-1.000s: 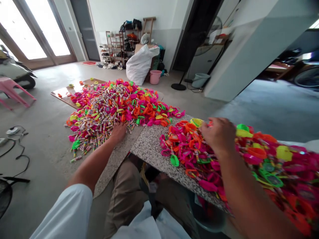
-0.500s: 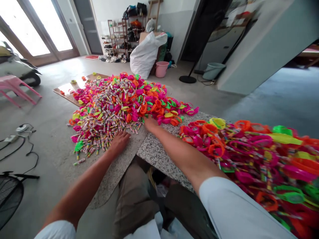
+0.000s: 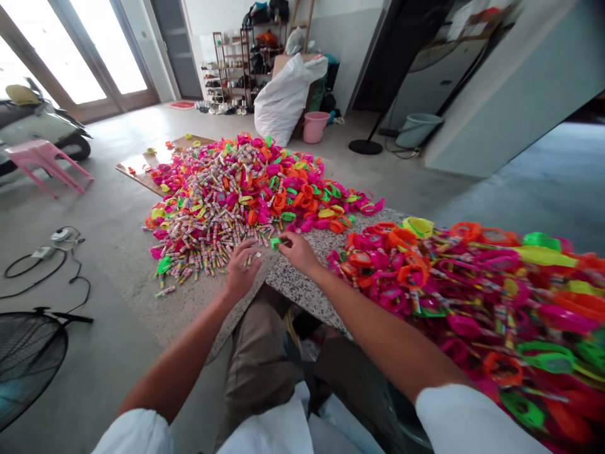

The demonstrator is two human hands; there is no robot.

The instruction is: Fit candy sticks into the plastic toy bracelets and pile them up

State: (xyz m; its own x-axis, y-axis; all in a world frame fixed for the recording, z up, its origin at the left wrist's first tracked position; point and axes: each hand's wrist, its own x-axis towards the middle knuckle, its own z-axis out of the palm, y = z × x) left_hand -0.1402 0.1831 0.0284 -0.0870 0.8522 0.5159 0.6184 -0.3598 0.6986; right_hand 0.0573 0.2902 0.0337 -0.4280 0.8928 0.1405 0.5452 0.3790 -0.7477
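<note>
My right hand (image 3: 299, 251) pinches a small green toy watch (image 3: 275, 243) just above the stone tabletop. Close by on the left, my left hand (image 3: 242, 271) has its fingers curled around a small wrapped candy tube; only a pale end shows at the fingertips. In front of both hands lies a large heap of patterned wrapped candy tubes (image 3: 215, 217), mixed with pink, orange, green and yellow toy watches (image 3: 307, 195). One green watch (image 3: 164, 265) rests at the heap's left edge.
A second pile of toy watches with tubes (image 3: 463, 284) covers the speckled slab (image 3: 302, 296) on my right. A fan (image 3: 31, 366) and cords (image 3: 61, 236) are on the floor at left. Beyond stand a pink stool (image 3: 45, 157), a white sack (image 3: 281, 104) and a pink bucket (image 3: 315, 128).
My right hand has drawn back from the heap with the green toy watch. My left hand has lifted off the tubes and curled, coming nearer the right. The view has shifted slightly.
</note>
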